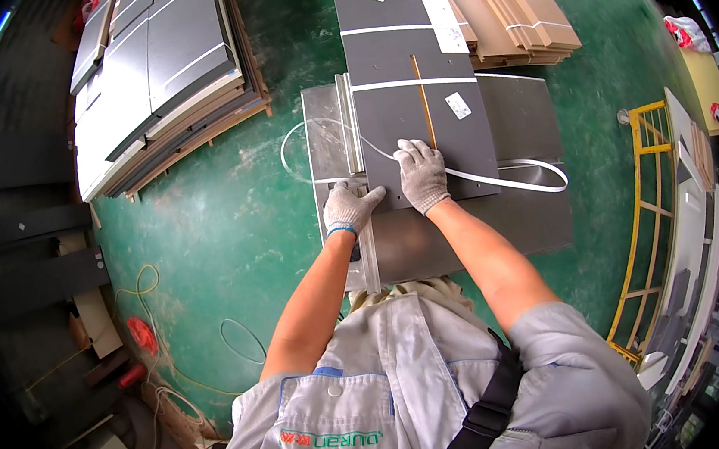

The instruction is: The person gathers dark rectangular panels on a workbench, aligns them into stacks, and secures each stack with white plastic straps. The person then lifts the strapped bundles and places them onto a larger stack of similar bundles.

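Note:
A stack of dark grey panels (387, 57), crossed by white straps, lies on a metal-topped bench (522, 209) in front of me. My right hand (422, 177), in a pale knit glove, is closed on a loose white packing strap (546, 187) over the near part of the top panel. This strap loops out on both sides of the stack. My left hand (352, 209), gloved too, is by the stack's near left corner, beside an upright-edged metal rail (368, 250). Its thumb stretches toward the panel's edge; the other fingers are partly hidden. A strap section reaches its fingertips.
Strapped grey and white panels (163, 70) are piled at the far left. Flat brown cardboard (521, 10) lies stacked beyond the bench. A yellow metal frame (640, 258) stands at the right. Cords and a red coil (142, 335) lie on the green floor (208, 265) at left.

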